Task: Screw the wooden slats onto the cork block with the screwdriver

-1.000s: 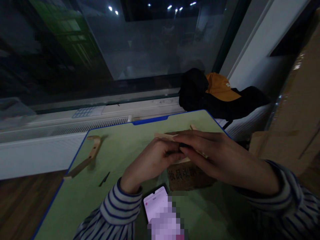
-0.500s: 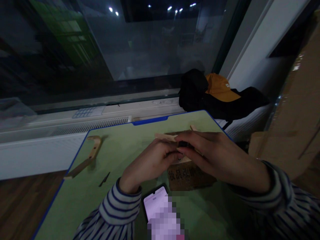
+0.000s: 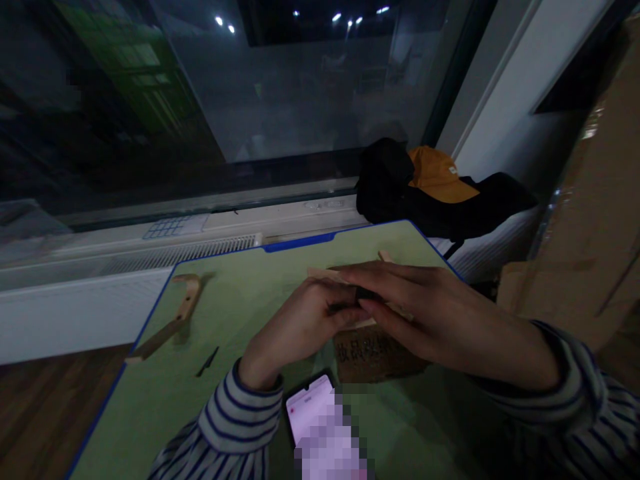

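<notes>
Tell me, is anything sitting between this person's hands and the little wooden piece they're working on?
Nothing visible. The left hand and right hand meet right at the wooden piece, fingers closed around a small dark part between them. The brown block and phone lie nearer the person.

Unreadable dark characters on brown block [image 3: 373, 357]

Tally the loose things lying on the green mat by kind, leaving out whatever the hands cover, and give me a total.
Curved pale wooden piece: 1
Small thin dark sliver: 1
Brown block with characters on its side: 1
Lit smartphone: 1
Total: 4
</notes>
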A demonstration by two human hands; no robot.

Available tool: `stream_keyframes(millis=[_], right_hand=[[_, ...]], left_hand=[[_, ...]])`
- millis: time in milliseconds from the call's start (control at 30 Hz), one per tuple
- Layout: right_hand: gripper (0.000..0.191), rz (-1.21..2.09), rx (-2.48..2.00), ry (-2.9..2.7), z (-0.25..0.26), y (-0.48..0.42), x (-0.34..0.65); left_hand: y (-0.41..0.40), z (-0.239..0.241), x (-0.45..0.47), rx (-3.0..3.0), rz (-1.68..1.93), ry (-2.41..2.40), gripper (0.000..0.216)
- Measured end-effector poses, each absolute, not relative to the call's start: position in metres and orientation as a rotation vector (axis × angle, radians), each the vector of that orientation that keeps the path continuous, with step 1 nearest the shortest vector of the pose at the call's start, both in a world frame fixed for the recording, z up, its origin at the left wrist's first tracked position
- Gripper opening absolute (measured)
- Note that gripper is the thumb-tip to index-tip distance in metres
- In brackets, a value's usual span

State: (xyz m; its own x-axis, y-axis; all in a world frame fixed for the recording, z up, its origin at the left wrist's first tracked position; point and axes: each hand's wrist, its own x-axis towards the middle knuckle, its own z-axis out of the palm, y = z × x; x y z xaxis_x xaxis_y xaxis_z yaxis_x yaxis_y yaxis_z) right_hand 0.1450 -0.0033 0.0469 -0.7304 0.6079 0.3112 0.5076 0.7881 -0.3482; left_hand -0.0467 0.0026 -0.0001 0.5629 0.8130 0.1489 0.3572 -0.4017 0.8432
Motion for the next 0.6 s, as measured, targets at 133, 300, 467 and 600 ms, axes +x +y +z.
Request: stream_keyframes(millis=[133,300,467,600], right_hand=[[0.034,0.338,-0.845,-2.569,0.0460,-0.0026,0.1453],[0.028,0.240,-0.909,-2.556,0.0447,-0.0024,0.1454],[0.024,0.180,-0.944,-2.545,0.0461,-0.0039,0.1440],[0.022,0.171,-0.945,-2.540,0.0471,-0.0040,0.1435]], left_hand=[[0.0024,0.0021,-0.0465,1.962,0.653,0.901,0.017],[0.0019,0.0040,-0.0459,2.022,0.637,0.862,0.018],[0.0022,0.0035,-0.0462,2.048,0.648,0.857,0.020],[0.0016,0.0045,-0.0455,2.053,0.667,0.893,0.017]])
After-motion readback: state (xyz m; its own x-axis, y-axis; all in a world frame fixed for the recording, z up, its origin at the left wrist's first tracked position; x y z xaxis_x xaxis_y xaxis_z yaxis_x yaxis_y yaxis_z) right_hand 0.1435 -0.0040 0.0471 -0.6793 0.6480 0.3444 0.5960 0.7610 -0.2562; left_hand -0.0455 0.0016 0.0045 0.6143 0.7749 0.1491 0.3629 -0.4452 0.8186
